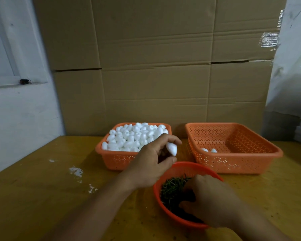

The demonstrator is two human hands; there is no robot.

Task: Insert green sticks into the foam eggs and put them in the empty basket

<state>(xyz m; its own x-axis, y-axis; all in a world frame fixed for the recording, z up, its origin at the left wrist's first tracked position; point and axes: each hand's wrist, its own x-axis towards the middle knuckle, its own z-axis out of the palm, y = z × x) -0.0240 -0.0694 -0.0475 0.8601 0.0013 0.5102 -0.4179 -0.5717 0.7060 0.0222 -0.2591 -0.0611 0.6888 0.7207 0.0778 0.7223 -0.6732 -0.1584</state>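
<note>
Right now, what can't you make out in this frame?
- Right hand fingers: head view, hidden behind the hand's own back inside the round basket; whether they pinch a green stick is unclear.
- Two foam eggs in the right basket: only their tops show over its near wall; sticks not visible.
- Egg in the left hand: its upper end is covered by fingers.

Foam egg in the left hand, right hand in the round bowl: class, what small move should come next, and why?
Probably the right hand should pinch one green stick and lift it from the round bowl. The left hand already holds a foam egg, apparently with no stick in it.
</note>
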